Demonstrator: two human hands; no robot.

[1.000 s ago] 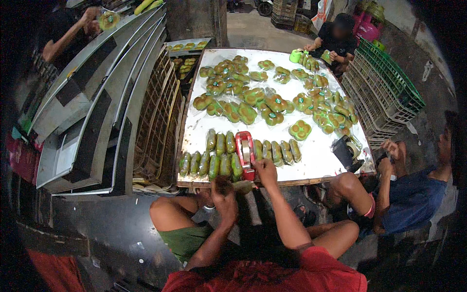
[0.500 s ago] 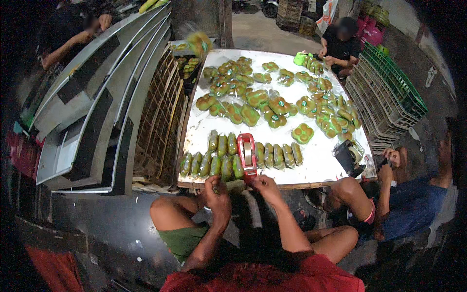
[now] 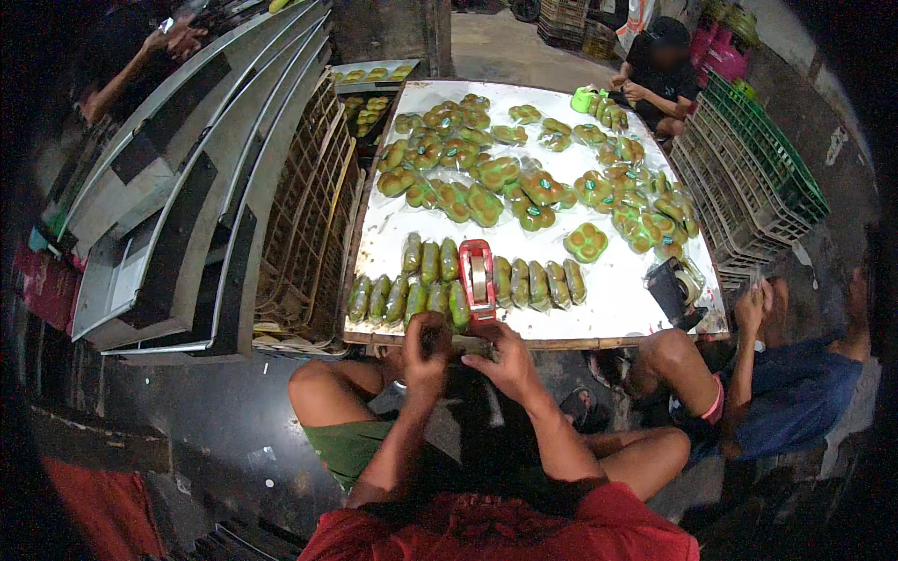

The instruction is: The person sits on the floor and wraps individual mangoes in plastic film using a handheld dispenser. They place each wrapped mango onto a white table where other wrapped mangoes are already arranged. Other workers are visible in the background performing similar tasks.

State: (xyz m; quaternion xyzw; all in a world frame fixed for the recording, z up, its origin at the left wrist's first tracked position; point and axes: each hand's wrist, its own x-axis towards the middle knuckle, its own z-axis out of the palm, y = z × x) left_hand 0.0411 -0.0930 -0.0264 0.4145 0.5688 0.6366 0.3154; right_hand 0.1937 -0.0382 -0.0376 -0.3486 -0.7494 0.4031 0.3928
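At the near table edge, my left hand [image 3: 427, 353] is curled closed just below the lower row of long green bread rolls [image 3: 397, 299] in clear wrap. Whatever it holds is hidden by the fingers. My right hand [image 3: 510, 366] is open, thumb apart from the fingers, by the near end of a red tape dispenser [image 3: 479, 285]. This dispenser stands between the wrapped rolls on the left and another row of wrapped rolls [image 3: 538, 283] on the right.
Several bagged green-brown buns [image 3: 500, 173] cover the far table [image 3: 412, 234]. A black tape dispenser [image 3: 675, 290] stands at the right edge. Crates [image 3: 748, 168] are stacked to the right, metal trays [image 3: 178, 224] and a crate [image 3: 304, 206] to the left. Other people [image 3: 790, 393] sit nearby.
A wrapped roll seen between my hands earlier is no longer visible. My left hand has moved slightly up toward the lower row, and my right hand has opened. The blurred item at far left is gone.
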